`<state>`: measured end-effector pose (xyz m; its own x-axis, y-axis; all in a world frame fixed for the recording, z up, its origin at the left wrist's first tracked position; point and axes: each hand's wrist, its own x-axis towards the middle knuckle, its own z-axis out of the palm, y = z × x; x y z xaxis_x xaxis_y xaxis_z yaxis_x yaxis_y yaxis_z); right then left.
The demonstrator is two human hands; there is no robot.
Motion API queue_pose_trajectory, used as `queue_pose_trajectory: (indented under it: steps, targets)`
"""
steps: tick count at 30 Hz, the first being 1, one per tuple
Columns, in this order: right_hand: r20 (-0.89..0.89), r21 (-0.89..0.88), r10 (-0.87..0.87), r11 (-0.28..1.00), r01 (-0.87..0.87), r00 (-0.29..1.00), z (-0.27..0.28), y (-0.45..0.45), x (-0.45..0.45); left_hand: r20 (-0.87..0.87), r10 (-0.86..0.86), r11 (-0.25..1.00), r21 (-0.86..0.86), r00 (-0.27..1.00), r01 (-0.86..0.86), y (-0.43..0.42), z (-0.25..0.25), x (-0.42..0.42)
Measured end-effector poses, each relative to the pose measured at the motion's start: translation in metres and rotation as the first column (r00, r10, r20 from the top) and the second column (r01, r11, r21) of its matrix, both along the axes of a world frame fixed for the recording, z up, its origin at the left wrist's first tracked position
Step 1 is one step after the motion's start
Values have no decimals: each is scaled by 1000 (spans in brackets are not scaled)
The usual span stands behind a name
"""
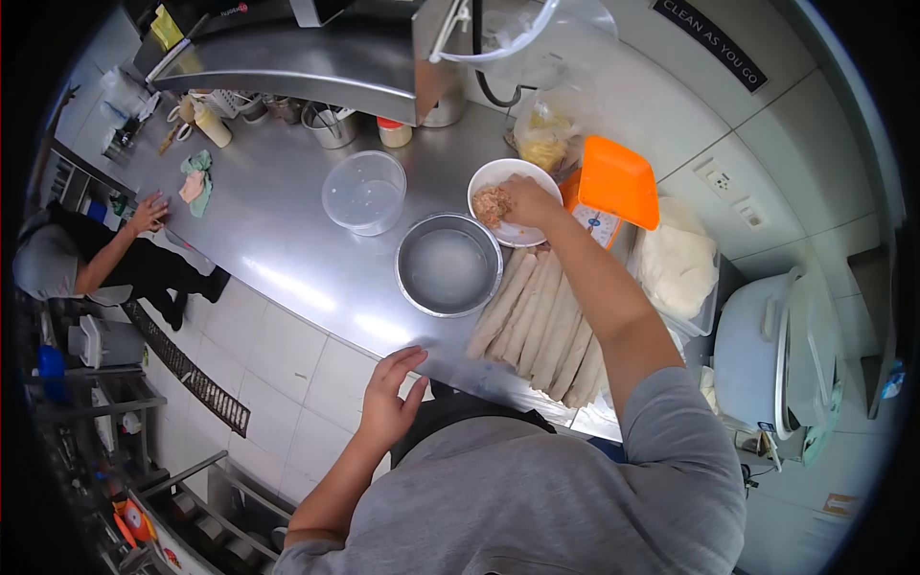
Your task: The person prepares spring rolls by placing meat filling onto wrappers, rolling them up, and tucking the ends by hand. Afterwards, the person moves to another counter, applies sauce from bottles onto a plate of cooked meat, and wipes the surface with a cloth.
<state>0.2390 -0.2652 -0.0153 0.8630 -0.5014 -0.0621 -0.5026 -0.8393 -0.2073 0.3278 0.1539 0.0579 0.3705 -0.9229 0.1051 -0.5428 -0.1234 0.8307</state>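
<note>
My right hand point(525, 201) reaches into a white bowl point(477, 178) at the back of the counter. Its bunched fingers are in a pinkish-brown minced filling point(492, 205), their tips partly hidden. My left hand point(391, 393) is held at the counter's front edge, thumb apart from the fingers, holding nothing. Between the hands stands a round metal pan point(448, 264), with what looks like cloudy liquid inside. A row of long, pale rolled wrappers point(539, 316) lies side by side below the bowl, under my right forearm.
An orange-trayed scale point(618, 182) stands right of the bowl, beside a tub of white dough-like material point(676, 257). Left of the pan is a clear plastic container point(365, 192). A green cloth point(197, 182) lies farther left, near a co-worker's hand point(149, 213). A metal hood point(297, 77) overhangs the back.
</note>
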Motion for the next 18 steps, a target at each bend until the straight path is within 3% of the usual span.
queue_pose_trajectory:
  steps: [4,8,10,13,15,18]
  targets:
    - [222,24,-91,996,88,971,-14,4,-6,-37,-49,998,-30,998,48,-17,-3,5]
    - [10,37,-128,991,127,992,-15,-8,-4,-54,-108,992,-74,993,104,-31,3,7]
    - [-35,-33,-179,984,178,983,11,0,-1,-54,-114,991,-78,992,109,-31,3,10]
    - [100,-23,-307,950,311,946,89,23,-3,-74,-108,992,-68,991,103,-28,0,12]
    - [391,-95,-264,941,325,881,136,29,-25,-83,-106,993,-65,991,101,-28,0,12]
    - [411,-218,-372,846,486,832,166,-6,-65,-94,-117,991,-72,989,111,-30,3,7]
